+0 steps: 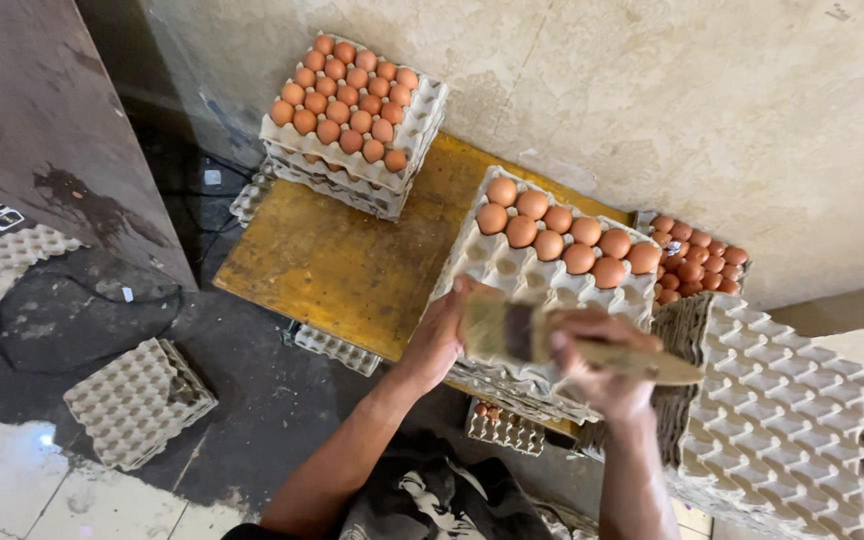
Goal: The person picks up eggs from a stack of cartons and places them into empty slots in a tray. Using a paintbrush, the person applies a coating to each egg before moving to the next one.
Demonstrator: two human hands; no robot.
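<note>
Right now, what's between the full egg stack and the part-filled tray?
Head view: only bare yellow board between the full egg stack and the part-filled tray.

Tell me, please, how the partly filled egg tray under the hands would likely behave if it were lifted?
The partly filled tray looks like thin moulded pulp, so it would probably flex. Its eggs sit only at the far end, so it would likely tip that way. Those eggs sit uncovered, so they could crack.

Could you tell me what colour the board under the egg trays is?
Yellow board, worn and stained, seen in the head view.
</note>
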